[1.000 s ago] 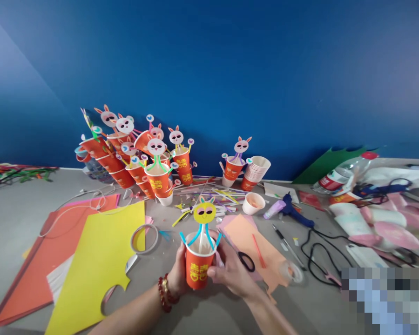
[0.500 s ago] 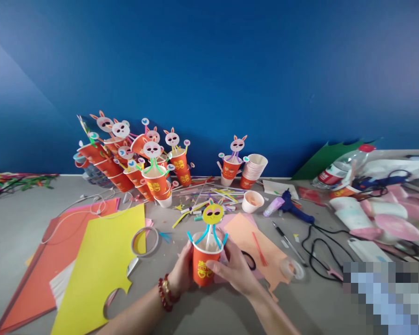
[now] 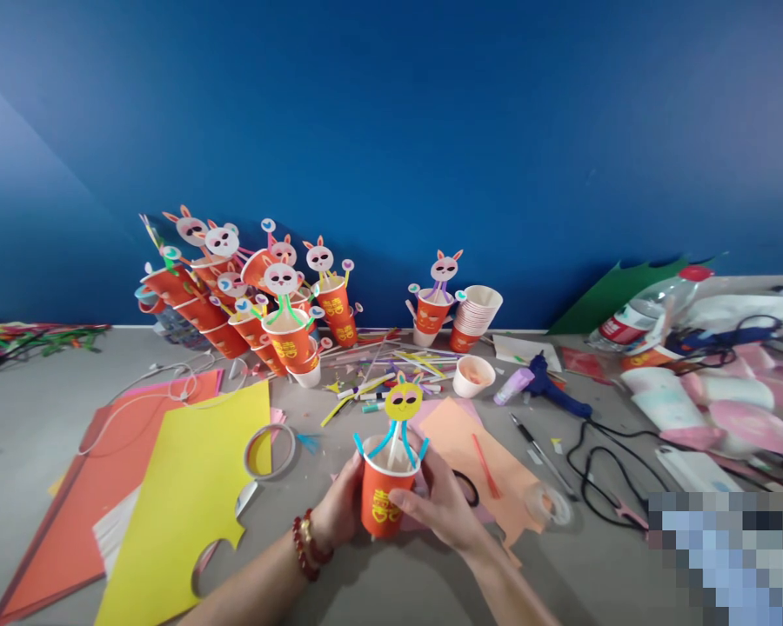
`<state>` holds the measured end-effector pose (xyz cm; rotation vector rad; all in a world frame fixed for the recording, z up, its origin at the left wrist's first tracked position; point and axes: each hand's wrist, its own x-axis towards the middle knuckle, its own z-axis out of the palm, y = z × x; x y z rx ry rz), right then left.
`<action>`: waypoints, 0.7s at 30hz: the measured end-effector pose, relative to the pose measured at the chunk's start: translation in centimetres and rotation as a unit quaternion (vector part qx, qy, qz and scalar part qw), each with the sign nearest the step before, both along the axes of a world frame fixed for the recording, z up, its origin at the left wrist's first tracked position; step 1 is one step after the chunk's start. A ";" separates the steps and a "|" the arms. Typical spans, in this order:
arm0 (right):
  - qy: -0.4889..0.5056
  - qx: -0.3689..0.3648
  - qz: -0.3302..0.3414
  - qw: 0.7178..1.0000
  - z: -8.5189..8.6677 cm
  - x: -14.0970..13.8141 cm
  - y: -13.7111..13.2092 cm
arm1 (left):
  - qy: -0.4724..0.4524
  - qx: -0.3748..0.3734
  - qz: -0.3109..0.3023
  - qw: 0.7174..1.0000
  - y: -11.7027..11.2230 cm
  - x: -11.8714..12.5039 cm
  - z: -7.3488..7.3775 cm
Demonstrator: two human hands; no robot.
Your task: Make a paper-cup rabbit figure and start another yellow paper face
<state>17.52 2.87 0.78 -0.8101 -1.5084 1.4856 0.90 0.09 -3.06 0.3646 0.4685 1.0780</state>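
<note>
Room nearside of cup (image 3: 383,500), straws (image 3: 424,362) behind

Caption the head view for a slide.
Left hand and right hand hold a red cup topped by a yellow rabbit face, before a blue wall.

The nearest paper cup (image 3: 378,487) is orange-red, patterned with yellow characters (image 3: 384,511); its rabbit face (image 3: 403,405) is yellow with dark eyes, its stems (image 3: 358,444) bright blue; the beaded bracelet (image 3: 301,549) dark red; the wall (image 3: 391,130) deep blue; the tabletop (image 3: 339,591) grey.

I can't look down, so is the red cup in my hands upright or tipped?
Upright, or nearly so: the red cup has its open mouth on top, and the yellow rabbit face stands above it.
</note>
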 end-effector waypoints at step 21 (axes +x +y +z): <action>0.071 -0.127 0.027 0.989 -0.8 -1.6 -1.0 | -0.055 -0.019 -0.091 0.994 -0.1 0.8 0.0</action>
